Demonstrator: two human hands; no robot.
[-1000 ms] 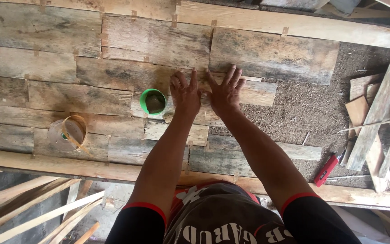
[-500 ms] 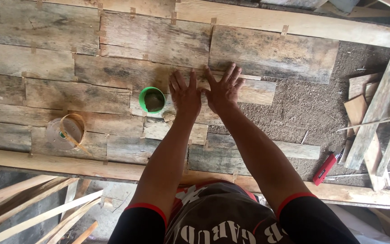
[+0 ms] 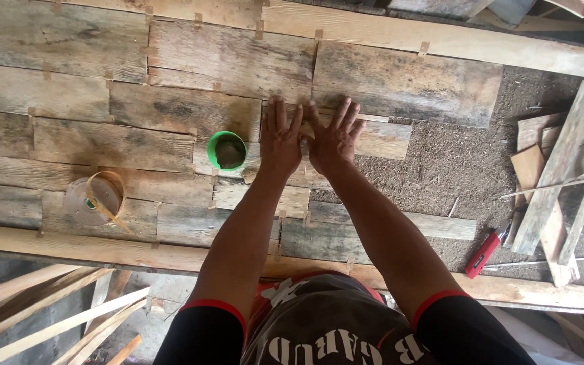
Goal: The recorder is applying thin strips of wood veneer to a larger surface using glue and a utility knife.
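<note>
You have one view only, from your head, looking almost straight down past your chest and both arms. It sits about an arm's reach above the boards (image 3: 170,115), taking in the whole panel and the scrap wood (image 3: 555,176) at right.

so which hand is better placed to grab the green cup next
Left, probably. The left hand lies flat on the plank right beside the green cup; the right hand is on its far side and would have to cross over.
</note>
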